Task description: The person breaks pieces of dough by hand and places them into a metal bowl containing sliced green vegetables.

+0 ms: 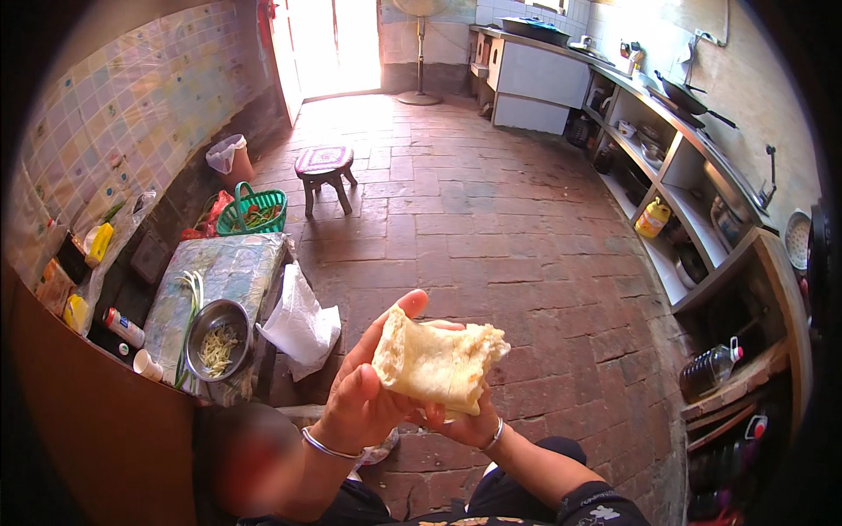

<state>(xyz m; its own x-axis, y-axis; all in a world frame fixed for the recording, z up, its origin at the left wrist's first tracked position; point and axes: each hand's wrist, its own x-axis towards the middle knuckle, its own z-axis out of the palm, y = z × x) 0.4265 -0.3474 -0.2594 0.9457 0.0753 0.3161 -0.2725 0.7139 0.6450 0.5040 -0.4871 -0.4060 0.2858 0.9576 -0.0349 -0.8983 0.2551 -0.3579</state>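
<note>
A thick piece of pale bread [431, 368] with ragged, torn ends is held up in front of me. My left hand [371, 388] grips it from the left, with the thumb near its lower left edge and the fingers behind. From below, my right hand [470, 424] supports its lower right side; part of those fingers is hidden by the bread. To the left, a steel bowl [245, 365] of pale shredded strips stands on a low table [227, 256] with a plastic cover. Scallions [195, 289] lie beside the bowl.
A white plastic bag [299, 322] hangs at the table's right side. Beyond are a green basket [283, 214] of vegetables, a stool [325, 164] and a lined bin [233, 161]. A paper cup [147, 365] stands left of the bowl. Counter shelves [684, 197] run along the right.
</note>
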